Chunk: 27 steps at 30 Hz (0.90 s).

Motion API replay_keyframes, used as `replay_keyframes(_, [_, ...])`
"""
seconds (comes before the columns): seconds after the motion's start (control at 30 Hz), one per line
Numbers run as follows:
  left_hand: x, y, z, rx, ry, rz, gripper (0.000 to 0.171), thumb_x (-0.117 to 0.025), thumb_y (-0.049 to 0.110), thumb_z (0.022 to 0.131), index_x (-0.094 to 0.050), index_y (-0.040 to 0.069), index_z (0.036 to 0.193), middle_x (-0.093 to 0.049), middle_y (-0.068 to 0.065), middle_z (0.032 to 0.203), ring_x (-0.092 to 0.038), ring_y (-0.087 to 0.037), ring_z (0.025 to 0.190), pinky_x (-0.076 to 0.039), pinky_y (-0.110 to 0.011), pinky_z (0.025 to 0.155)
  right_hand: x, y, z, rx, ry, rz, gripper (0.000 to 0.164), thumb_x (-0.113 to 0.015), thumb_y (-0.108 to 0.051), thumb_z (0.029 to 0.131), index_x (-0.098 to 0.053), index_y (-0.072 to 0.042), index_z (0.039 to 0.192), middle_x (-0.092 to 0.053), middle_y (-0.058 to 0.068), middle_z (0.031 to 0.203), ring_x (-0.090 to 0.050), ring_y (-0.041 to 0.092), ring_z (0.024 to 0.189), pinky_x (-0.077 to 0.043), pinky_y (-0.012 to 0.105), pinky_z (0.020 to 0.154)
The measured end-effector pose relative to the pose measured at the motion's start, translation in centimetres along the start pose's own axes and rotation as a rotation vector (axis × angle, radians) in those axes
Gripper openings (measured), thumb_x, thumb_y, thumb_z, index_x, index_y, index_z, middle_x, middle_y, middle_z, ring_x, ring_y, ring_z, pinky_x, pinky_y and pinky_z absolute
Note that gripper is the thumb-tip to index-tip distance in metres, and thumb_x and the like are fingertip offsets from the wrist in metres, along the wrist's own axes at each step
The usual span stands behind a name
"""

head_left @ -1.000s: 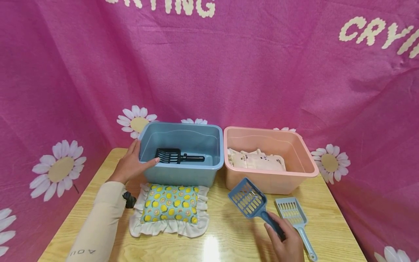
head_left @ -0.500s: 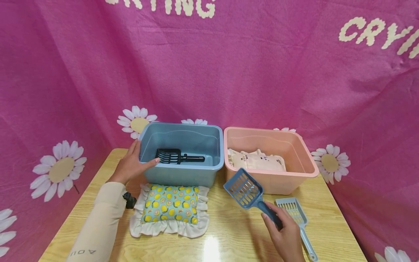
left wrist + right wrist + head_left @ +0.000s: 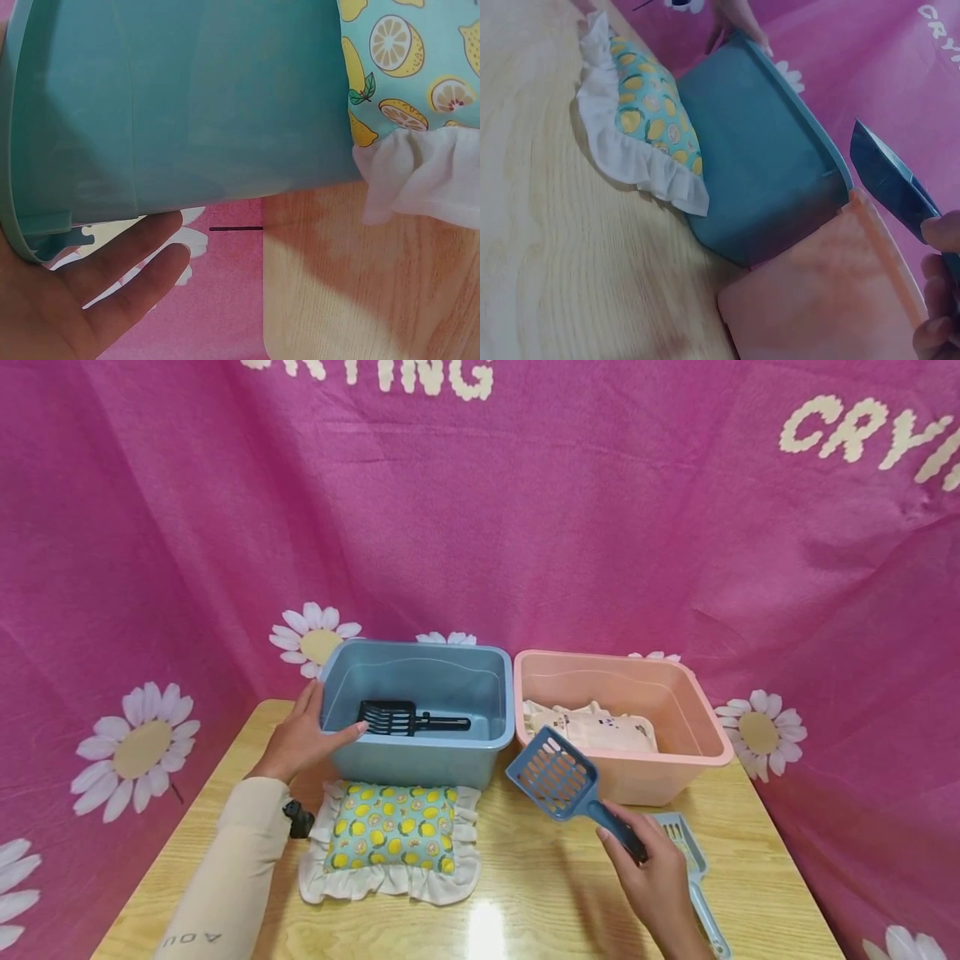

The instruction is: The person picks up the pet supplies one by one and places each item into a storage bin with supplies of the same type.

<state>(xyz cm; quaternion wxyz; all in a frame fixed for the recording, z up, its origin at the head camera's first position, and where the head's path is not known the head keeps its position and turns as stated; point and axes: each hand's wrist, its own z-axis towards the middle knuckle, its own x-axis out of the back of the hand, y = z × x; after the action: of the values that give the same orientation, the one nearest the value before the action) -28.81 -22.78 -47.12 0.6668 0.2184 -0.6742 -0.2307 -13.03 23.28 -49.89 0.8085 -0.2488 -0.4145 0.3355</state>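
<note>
My right hand (image 3: 651, 864) grips the dark handle of a blue slotted litter scoop (image 3: 589, 807). Its head tilts up and overlaps the front wall of the pink bin (image 3: 637, 774) in the head view; the right wrist view shows the scoop (image 3: 891, 180) edge-on. At the left front corner of the blue bin (image 3: 427, 762), my left hand (image 3: 303, 745) rests with its thumb over the front rim. In the left wrist view two nearly straight fingers (image 3: 142, 292) lie along the bin's outer wall. A black litter scoop (image 3: 444, 723) lies inside the blue bin.
A lemon-print cushion (image 3: 392, 828) with a white frill lies before the blue bin. Inside the pink bin is a cream cushion (image 3: 600, 729). Partly behind my right hand, a light blue scoop (image 3: 705, 910) lies on the wooden table (image 3: 540, 893). A pink curtain (image 3: 600, 527) hangs behind.
My right hand has raised the blue scoop and moved it forward and slightly left, towards the bins. The left hand has stayed at the blue bin's corner.
</note>
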Motion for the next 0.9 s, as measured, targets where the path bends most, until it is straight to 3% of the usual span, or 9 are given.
replay_keyframes(0.3, [0.0, 0.2, 0.0, -0.004, 0.004, 0.002, 0.12, -0.055, 0.079, 0.074, 0.006, 0.015, 0.155, 0.002, -0.01, 0.162, -0.025, -0.047, 0.137, -0.032, -0.07, 0.099, 0.1, -0.4, 1.2, 0.02, -0.002, 0.049, 0.036, -0.076, -0.002, 0.081, -0.07, -0.01, 0.116, -0.062, -0.002, 0.097, -0.053, 0.007, 0.079, -0.043, 0.011, 0.06])
replay_keyframes(0.57, [0.2, 0.0, 0.0, -0.01, 0.004, 0.004, 0.12, -0.055, 0.079, 0.075, 0.007, 0.015, 0.155, 0.003, -0.01, 0.162, -0.025, -0.048, 0.137, -0.032, -0.07, 0.099, -0.3, -0.7, 2.7, 0.055, -0.006, 0.061, 0.037, -0.075, -0.003, 0.082, -0.07, -0.014, 0.117, -0.063, -0.001, 0.099, -0.056, 0.007, 0.084, -0.044, 0.01, 0.068])
replay_keyframes(0.9, [0.3, 0.2, -0.2, -0.005, -0.003, -0.004, 0.12, -0.055, 0.078, 0.075, 0.007, 0.015, 0.155, 0.004, -0.01, 0.162, -0.025, -0.048, 0.137, -0.032, -0.07, 0.099, -0.5, -4.8, 4.5, -0.008, -0.044, 0.168, 0.03, -0.072, 0.006, 0.081, -0.069, 0.001, 0.111, -0.063, 0.01, 0.096, -0.055, 0.009, 0.082, -0.045, 0.012, 0.065])
